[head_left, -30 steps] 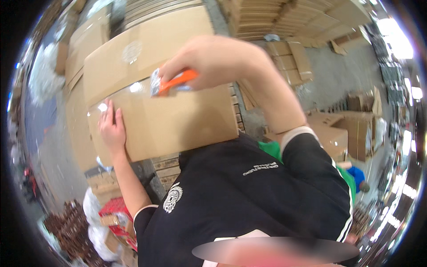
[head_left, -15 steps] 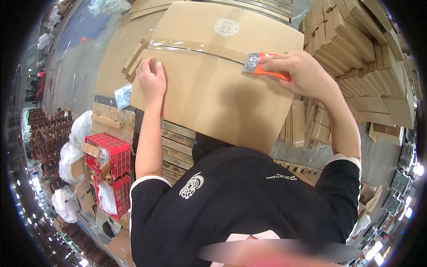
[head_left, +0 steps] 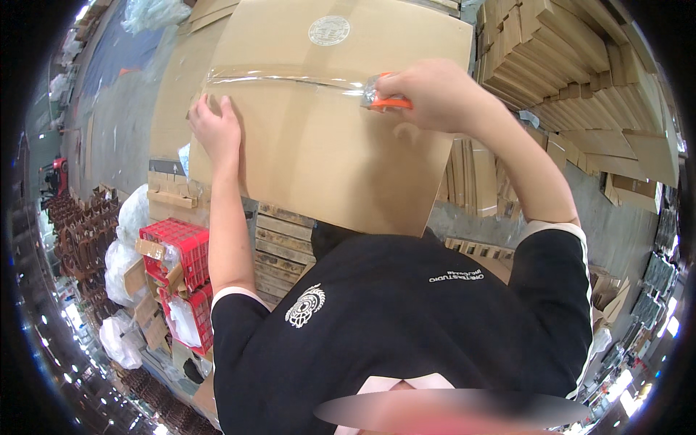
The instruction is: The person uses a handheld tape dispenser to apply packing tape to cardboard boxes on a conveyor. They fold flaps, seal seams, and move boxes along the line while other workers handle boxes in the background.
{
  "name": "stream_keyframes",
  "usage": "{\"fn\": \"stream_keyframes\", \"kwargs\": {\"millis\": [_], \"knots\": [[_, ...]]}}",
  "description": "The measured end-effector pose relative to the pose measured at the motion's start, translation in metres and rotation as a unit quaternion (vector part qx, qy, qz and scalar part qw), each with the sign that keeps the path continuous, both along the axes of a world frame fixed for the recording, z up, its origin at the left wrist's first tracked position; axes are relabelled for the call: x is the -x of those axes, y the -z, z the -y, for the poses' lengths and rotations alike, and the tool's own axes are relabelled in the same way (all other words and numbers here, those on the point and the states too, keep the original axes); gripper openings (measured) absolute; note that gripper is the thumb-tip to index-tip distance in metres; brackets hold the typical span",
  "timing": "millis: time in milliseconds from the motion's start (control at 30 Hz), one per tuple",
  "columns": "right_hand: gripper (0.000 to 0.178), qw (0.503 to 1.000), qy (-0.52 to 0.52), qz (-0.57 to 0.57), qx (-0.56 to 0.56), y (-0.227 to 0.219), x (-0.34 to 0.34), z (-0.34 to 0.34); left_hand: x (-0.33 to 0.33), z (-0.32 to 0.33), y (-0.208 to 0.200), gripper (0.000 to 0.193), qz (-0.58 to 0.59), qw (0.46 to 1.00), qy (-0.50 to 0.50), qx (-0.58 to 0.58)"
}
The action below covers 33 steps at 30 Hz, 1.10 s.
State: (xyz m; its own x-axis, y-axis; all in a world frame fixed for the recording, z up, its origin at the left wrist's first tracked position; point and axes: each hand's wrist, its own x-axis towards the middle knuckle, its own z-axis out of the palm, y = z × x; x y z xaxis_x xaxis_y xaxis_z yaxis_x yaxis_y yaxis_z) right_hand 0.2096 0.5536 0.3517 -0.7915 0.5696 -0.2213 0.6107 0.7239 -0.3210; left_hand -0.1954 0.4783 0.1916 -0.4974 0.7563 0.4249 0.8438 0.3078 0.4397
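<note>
A large flat cardboard carton (head_left: 290, 145) lies in front of me, with a round white print on top. Clear tape (head_left: 283, 77) runs along its seam from the left edge. My right hand (head_left: 438, 94) is closed around an orange tape dispenser (head_left: 391, 103). Its shiny front end sits on the seam where the tape's glare stops; the fingers hide part of it. At the carton's left edge, my left hand (head_left: 217, 134) rests on the cardboard with thumb and fingers apart, holding nothing.
Slatted wooden pallets (head_left: 279, 246) show beneath the carton. Stacked folded cardboard (head_left: 551, 65) rises at the right. Two red plastic crates (head_left: 185, 250) stand at the left, near clear plastic bags (head_left: 122, 272) and rows of brown parts (head_left: 83, 232). A red vehicle (head_left: 58, 174) is farther left.
The carton and both hands appear farther left in view. My right hand has tilted the tape dispenser more steeply, its end staying near the same spot on the seam. My left hand stays at the edge.
</note>
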Motion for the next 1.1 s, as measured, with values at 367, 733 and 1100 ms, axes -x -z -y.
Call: {"fn": "stream_keyframes", "kwargs": {"millis": [367,733,1100], "knots": [[0.015,0.999,-0.011,0.033,-0.024,-0.021,-0.274,-0.002,-0.425,-0.115,-0.012,0.079,-0.106,0.930,0.326,0.133],[0.003,0.995,0.027,0.085,-0.038,0.011,-0.655,0.071,-0.786,-0.015,-0.075,0.059,-0.178,0.714,0.664,0.133],[0.029,0.990,0.141,-0.011,0.002,-0.095,-0.654,0.031,-0.870,0.034,-0.150,0.032,-0.350,0.520,0.619,0.473]]}}
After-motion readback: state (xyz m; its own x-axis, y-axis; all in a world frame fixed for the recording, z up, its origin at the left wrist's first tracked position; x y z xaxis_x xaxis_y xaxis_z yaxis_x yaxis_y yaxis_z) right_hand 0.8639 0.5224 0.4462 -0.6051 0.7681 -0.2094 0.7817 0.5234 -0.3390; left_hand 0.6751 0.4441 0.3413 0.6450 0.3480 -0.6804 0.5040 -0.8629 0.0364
